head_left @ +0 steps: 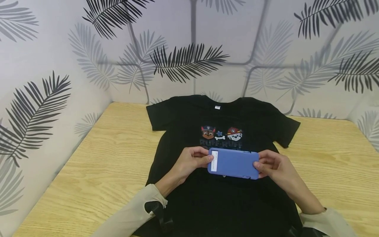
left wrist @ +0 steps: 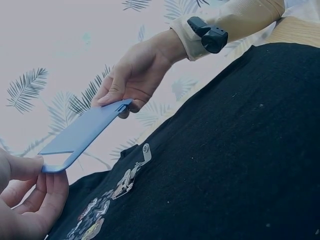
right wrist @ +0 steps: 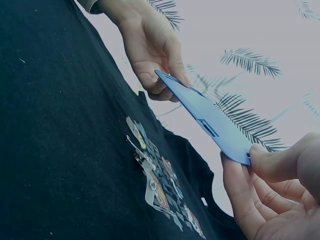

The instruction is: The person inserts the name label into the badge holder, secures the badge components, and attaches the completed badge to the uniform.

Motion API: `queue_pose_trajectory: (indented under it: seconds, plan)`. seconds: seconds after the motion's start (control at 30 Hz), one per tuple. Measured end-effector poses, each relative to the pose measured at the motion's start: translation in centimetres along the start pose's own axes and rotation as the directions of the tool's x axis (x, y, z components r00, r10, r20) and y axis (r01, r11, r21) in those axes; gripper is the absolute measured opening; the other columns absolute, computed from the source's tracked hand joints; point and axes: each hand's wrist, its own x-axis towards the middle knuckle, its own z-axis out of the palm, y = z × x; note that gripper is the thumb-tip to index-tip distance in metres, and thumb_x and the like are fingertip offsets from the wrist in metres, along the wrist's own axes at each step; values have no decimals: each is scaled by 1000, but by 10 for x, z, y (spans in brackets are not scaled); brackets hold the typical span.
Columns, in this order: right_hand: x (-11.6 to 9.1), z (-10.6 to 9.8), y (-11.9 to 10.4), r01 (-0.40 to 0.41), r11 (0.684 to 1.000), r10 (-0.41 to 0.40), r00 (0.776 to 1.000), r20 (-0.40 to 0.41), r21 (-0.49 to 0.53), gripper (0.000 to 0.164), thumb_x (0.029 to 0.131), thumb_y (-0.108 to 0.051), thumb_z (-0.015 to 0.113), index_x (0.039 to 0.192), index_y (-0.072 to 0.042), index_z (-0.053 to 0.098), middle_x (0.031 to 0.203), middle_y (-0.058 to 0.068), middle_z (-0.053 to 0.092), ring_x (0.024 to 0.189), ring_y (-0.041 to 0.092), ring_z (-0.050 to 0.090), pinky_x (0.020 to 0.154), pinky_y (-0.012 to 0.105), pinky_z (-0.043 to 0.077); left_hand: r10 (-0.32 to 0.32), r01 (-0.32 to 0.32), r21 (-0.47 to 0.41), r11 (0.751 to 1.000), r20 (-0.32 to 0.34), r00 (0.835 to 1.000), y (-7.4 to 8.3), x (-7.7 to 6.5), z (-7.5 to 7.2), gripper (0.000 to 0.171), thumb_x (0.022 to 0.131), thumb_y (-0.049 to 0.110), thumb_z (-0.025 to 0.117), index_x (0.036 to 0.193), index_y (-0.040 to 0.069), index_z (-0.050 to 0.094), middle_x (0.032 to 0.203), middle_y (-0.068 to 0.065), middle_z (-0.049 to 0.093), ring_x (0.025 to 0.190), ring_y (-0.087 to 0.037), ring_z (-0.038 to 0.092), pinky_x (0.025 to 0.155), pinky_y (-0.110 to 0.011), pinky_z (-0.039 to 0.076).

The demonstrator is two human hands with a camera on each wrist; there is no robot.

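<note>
A thin, flat blue plastic panel [head_left: 234,163] with rounded corners, edge notches and a white label [head_left: 214,161] is held level above the shirt. My left hand [head_left: 189,163] pinches its left end by the label, thumb on top and fingers beneath. The right hand [head_left: 276,168] pinches the opposite end in the same way. Under both hands a black T-shirt [head_left: 189,204] lies spread out, collar toward the wall, with a cartoon-dog print [head_left: 221,133] on its chest. In the left wrist view the panel [left wrist: 87,130] tilts between the two hands, apart from the cloth.
A wood-grain table [head_left: 112,151] carries the shirt and shows bare on both sides. Behind it stands a pale wall [head_left: 177,29] with a dark leaf pattern. Black straps [head_left: 160,210] sit around the beige sleeves [head_left: 133,210].
</note>
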Motion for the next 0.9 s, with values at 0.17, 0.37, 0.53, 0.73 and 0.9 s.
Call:
queue_pose_trajectory:
  seconds: [0.17,0.37,0.53,0.73,0.9]
  plan:
    - [0,2,0,24,999,-24,1000,1,26,21,92,1,62,108,13,56,82,1,67,67,10,65,60,27,57,2,-2,-1,1000,4,1000,-1,0,0,21,90,3,66,106,-10,64,97,-18,69,79,-18,68,79,-37,57]
    - [-1,2,0,33,999,-33,999,0,30,21,92,1,62,108,13,56,82,0,67,67,10,65,60,27,57,2,-2,-6,1000,6,1000,-2,0,0,20,90,3,66,106,-10,64,97,-18,69,79,-18,68,79,-38,57]
    - [-1,2,0,31,999,-30,1000,-4,18,21,92,1,62,108,13,56,83,3,67,68,10,65,60,27,57,0,0,-5,1000,5,1000,-2,1,0,20,90,3,66,105,-10,64,96,-17,69,78,-18,67,79,-37,57]
    - [-1,2,1,34,999,-34,999,1,17,21,92,0,62,107,12,55,82,0,66,67,10,64,59,27,57,-3,3,2,1000,4,1000,-2,1,0,20,90,3,66,105,-10,65,97,-17,69,79,-18,67,79,-37,57]
    - [-1,3,0,41,999,-41,999,10,30,21,92,0,62,107,13,55,82,-3,66,67,9,64,59,27,57,-11,11,-6,1000,7,1000,-1,0,1,20,90,3,66,105,-10,64,97,-18,69,79,-18,67,79,-38,57]
